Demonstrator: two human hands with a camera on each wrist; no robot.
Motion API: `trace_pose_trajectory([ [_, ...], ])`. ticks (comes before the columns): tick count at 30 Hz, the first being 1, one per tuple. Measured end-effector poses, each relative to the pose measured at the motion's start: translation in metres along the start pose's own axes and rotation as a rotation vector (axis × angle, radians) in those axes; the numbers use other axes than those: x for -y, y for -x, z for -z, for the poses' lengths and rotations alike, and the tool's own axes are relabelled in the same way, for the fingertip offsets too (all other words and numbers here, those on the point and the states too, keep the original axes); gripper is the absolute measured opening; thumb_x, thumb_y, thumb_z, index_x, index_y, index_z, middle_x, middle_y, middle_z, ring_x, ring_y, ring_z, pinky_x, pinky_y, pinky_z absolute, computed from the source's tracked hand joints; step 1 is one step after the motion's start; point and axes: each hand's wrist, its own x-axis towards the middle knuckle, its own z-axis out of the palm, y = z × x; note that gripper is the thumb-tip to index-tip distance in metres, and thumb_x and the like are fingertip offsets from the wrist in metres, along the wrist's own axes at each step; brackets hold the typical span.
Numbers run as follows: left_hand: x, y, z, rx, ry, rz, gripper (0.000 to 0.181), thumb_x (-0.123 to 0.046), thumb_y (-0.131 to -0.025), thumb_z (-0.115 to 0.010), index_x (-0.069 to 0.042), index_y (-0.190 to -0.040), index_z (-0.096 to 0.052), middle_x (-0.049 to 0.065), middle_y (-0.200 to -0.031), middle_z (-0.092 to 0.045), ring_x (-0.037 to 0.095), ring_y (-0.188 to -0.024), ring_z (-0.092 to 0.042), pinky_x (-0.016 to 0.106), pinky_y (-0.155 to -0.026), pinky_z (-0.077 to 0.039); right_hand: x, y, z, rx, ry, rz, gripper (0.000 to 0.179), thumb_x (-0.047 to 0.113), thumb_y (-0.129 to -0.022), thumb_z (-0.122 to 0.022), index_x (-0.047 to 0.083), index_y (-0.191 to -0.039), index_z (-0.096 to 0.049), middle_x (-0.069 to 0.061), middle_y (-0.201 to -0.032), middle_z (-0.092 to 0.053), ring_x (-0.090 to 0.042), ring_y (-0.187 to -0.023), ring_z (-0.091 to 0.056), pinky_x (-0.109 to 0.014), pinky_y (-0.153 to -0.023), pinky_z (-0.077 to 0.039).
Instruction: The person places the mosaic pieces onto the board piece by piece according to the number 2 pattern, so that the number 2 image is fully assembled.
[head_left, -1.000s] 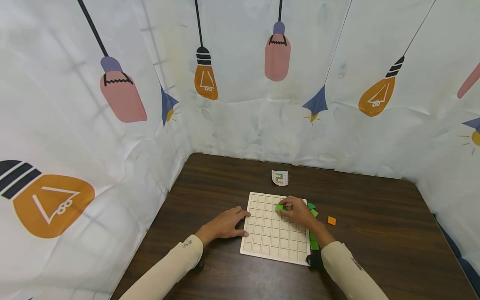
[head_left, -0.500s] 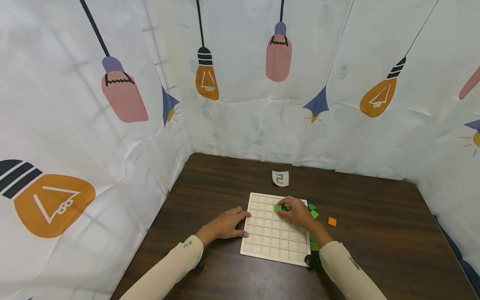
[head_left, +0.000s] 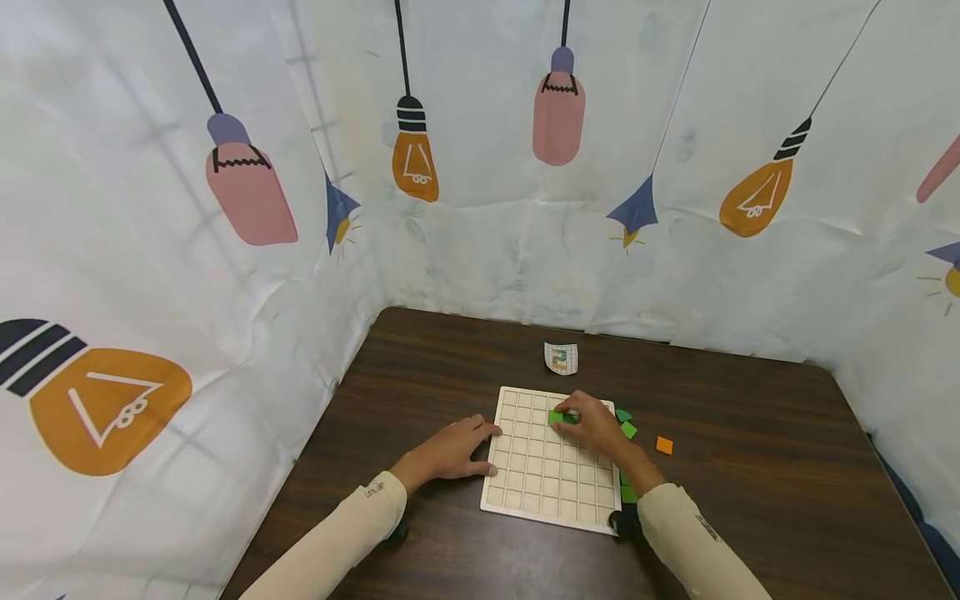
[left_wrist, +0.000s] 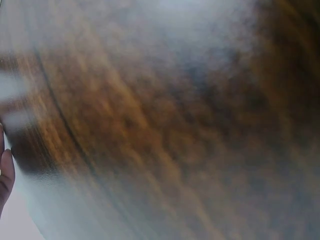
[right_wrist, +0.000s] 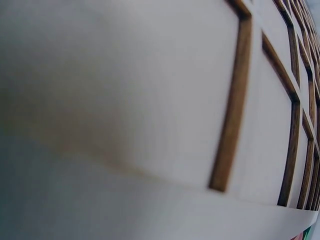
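A pale wooden grid board point(head_left: 536, 479) lies on the dark table. My left hand point(head_left: 450, 450) rests at its left edge, thumb and fingers spread and touching the rim. Over the board's upper part my right hand point(head_left: 596, 427) pinches a light green square tile point(head_left: 555, 417) between thumb and fingers, at the grid cells. A dark green piece point(head_left: 570, 419) shows just beside it, partly hidden by the fingers. In the left wrist view, only part of the left-hand fingers point(left_wrist: 6, 172) shows. The right wrist view holds a close, blurred stretch of the board's cells.
Right of the board lie green pieces point(head_left: 627, 429), more green tiles point(head_left: 627, 493) partly behind the right forearm, and an orange tile point(head_left: 664, 445). A small printed pattern card point(head_left: 561, 358) lies beyond the board. Printed white sheets point(head_left: 480, 250) hang behind the table point(head_left: 750, 467).
My right hand has shifted the light green tile very slightly left over the grid. The left hand stays at the board's edge.
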Motion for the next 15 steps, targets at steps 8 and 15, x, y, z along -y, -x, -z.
trace_pose_trajectory([
  [8,0.0008,0.0003,-0.0006,0.012,0.002,0.008,0.068,-0.059,-0.090,-0.066,-0.022,-0.145,-0.050,-0.005,-0.109,-0.050,0.010,-0.085,-0.046,0.028,-0.078,-0.041,-0.0018,-0.0006,-0.0028,0.006,0.011,-0.014,0.027,0.027,-0.085,-0.081,0.015,-0.109,-0.076,0.005,-0.096,-0.060,-0.008,-0.069,-0.050,-0.024,-0.063,-0.045],
  [15,0.0007,-0.0003,-0.0001,0.011,-0.003,0.009,0.068,-0.059,-0.090,-0.065,-0.023,-0.145,-0.050,-0.005,-0.108,-0.050,0.010,-0.085,-0.046,0.028,-0.078,-0.041,-0.0023,-0.0017,-0.0019,0.010,0.012,-0.016,0.028,0.026,-0.085,-0.081,0.015,-0.110,-0.076,0.005,-0.096,-0.060,-0.008,-0.070,-0.050,-0.024,-0.064,-0.045],
])
